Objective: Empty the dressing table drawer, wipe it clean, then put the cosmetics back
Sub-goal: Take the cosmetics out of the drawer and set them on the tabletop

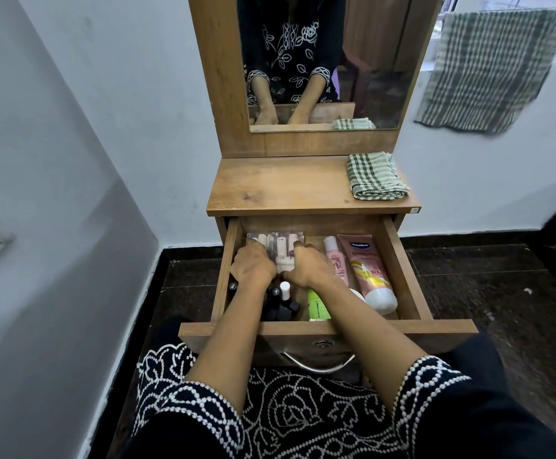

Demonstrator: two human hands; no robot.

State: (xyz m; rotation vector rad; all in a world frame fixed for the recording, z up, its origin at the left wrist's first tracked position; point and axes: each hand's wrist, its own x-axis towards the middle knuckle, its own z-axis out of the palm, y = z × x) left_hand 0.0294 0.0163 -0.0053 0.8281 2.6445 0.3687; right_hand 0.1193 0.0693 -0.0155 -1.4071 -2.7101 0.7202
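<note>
The wooden drawer [399,270] of the dressing table stands pulled out, full of cosmetics. Both my hands are inside it. My left hand [253,266] and my right hand [306,268] curl round the two sides of a clear organiser box [275,241] holding pale tubes at the drawer's back left. A pink Vaseline tube [369,271] and a slim pink bottle [334,256] lie on the right. Dark nail polish bottles [281,303] and a green tube [318,306] sit near the front.
A folded checked cloth [374,176] lies on the right of the wooden tabletop [280,183]. The mirror [369,61] stands behind it. A checked towel [492,64] hangs at the right. White walls close in at the left. The floor is dark tile.
</note>
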